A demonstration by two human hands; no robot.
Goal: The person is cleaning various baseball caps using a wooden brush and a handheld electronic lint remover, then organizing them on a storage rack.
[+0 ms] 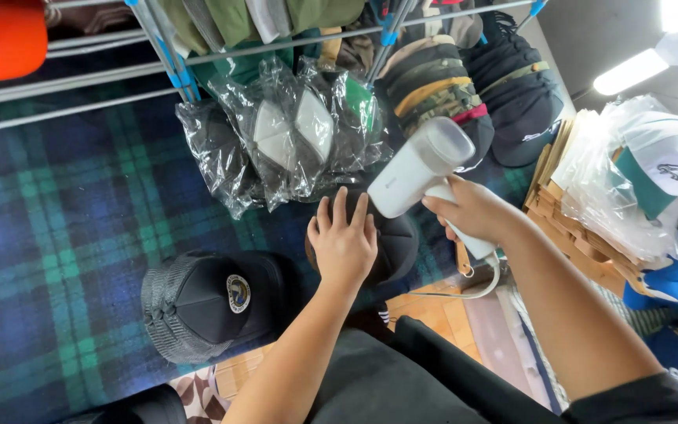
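Head view: left hand (344, 239) flat on dark cap (399, 243); right hand (474, 210) grips steamer (425, 166).

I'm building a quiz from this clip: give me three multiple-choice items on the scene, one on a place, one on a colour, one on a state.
1. Where does the left hand lie?
A on a dark cap
B on the rack
C on cardboard

2. What colour is the handheld steamer?
A red
B white
C green

3. How is the right hand?
A open and empty
B flat on the blanket
C closed on the steamer's handle

Answers:
1 A: the palm rests on the dark cap.
2 B: its body is white.
3 C: the fingers wrap the handle.
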